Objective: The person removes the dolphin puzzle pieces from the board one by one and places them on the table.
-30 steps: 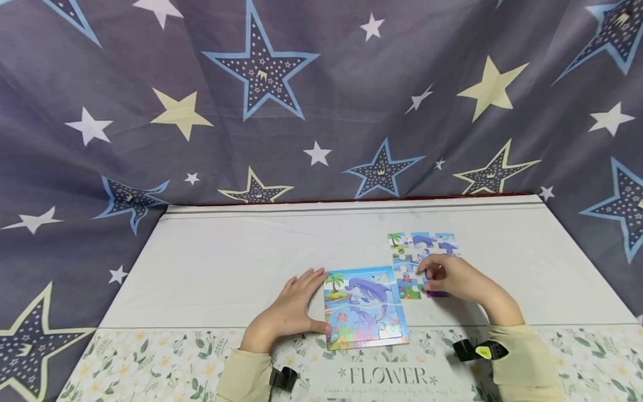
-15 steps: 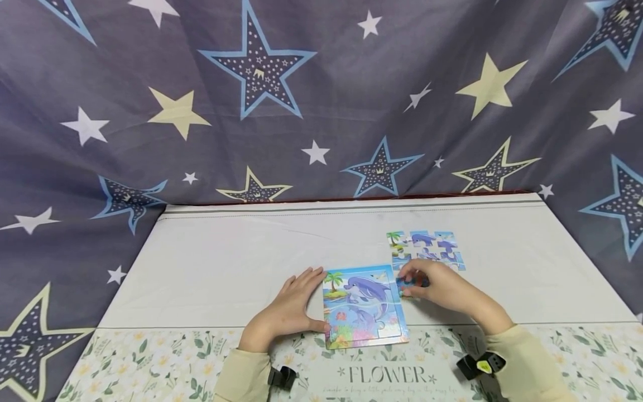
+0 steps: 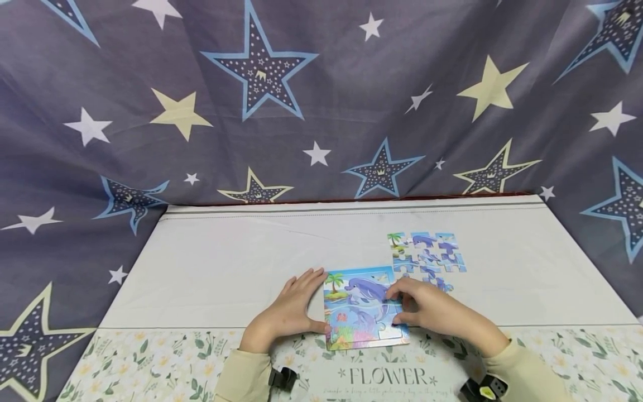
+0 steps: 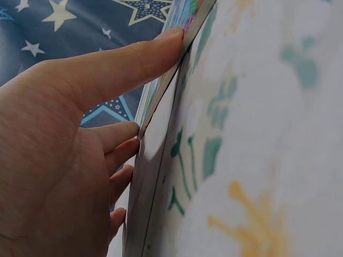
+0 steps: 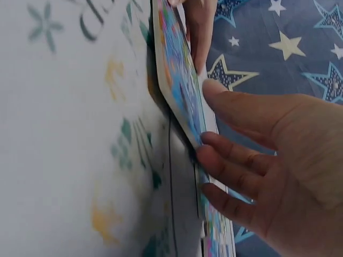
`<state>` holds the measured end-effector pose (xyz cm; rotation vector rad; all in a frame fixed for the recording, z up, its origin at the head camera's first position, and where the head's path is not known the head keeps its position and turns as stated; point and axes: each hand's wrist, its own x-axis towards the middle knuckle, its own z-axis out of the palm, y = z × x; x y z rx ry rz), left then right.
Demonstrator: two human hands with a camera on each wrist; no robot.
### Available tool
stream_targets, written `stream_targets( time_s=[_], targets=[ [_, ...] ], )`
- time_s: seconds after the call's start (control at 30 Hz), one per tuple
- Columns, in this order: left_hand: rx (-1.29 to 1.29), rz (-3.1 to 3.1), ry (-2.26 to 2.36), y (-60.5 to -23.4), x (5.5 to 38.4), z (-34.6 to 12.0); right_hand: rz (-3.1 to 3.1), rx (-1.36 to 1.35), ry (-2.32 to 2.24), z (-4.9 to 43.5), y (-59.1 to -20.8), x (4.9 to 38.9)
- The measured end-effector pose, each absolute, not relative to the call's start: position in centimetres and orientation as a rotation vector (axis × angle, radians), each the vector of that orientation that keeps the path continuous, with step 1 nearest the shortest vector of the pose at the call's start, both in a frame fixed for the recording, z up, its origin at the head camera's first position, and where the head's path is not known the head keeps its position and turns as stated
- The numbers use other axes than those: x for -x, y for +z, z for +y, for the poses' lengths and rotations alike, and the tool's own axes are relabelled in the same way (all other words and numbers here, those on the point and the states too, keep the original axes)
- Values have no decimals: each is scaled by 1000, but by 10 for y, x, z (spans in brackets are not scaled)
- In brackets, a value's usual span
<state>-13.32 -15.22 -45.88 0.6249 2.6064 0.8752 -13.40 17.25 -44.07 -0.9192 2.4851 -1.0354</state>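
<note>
A square dolphin puzzle board (image 3: 359, 329) with a blue border lies at the front middle of the table. My left hand (image 3: 288, 312) rests along its left edge, thumb near the lower corner and fingers stretched toward the upper one. In the left wrist view, the thumb (image 4: 161, 51) touches the board's edge. My right hand (image 3: 422, 304) is at the board's right side, thumb and forefinger spread apart over the border. The right wrist view shows its fingertips (image 5: 206, 152) at the edge, with no piece visible between fingers and thumb. Loose jigsaw pieces (image 3: 424, 241) lie just beyond, the nearest partly hidden.
The table has a white rear part (image 3: 251, 251) and a floral front strip (image 3: 150, 357) printed with the word FLOWER. A dark star-patterned cloth (image 3: 321, 111) hangs behind and at both sides.
My right hand has moved left and nearer, from over the loose pieces to the board's right edge. My left hand stays at the left edge.
</note>
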Motion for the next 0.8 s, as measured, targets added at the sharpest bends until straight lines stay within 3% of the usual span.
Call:
stream_targets(
  time_s=[0.8],
  targets=[
    [-623,2611,883,-459,132,-153,2602,832,-731,151,-434,114]
  ],
)
